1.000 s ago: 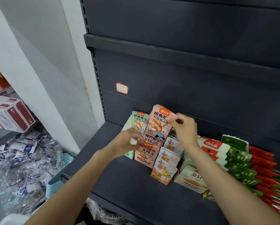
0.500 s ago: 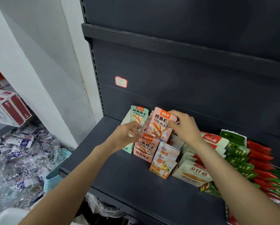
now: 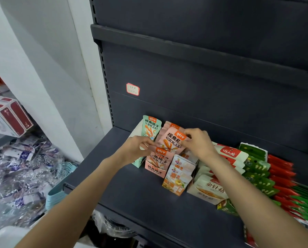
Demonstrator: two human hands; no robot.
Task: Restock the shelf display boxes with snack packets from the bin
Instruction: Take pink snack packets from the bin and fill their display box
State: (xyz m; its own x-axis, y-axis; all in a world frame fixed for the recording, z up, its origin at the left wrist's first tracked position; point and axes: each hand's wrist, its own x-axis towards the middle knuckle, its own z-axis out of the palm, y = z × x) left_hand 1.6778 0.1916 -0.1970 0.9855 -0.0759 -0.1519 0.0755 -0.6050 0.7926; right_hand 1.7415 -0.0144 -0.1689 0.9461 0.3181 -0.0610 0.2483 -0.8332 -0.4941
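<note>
A bundle of pink snack packets (image 3: 171,140) stands in the pink display box (image 3: 156,168) on the dark shelf (image 3: 131,190). My right hand (image 3: 197,143) pinches the bundle's top right corner. My left hand (image 3: 138,149) grips the bundle's lower left edge, just above the box's front. A teal display box (image 3: 136,162) with a teal packet (image 3: 150,127) stands directly to the left of the pink one. The bin is not clearly in view.
To the right stand an orange-and-white packet box (image 3: 179,176), a cream box (image 3: 208,190), and rows of red and green packets (image 3: 274,176). Clear plastic bags of goods (image 3: 15,176) and a light blue basket (image 3: 60,187) lie left of the shelf. An upper shelf edge (image 3: 185,49) overhangs.
Both hands have lowered the pink packet bundle deeper into the pink box. My left hand moved from the box's front up to the bundle's left edge.
</note>
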